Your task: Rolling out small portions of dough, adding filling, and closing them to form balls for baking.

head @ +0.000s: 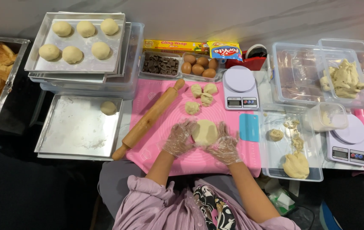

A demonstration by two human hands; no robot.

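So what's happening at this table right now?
A person in clear plastic gloves is pressing a flattened round of dough between the left hand and the right hand, over a pink mat. Four small dough pieces wait farther up the mat, beside a wooden rolling pin. One steel tray already carries six shaped balls, while a lower tray has just one. A kitchen scale and a blue scraper sit close by.

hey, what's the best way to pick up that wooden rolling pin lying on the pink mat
Probably by its thick middle barrel, from above: the rolling pin lies flat and diagonal, one handle past the mat edge. The left hand is nearest, though both it and the right hand cup the dough disc.
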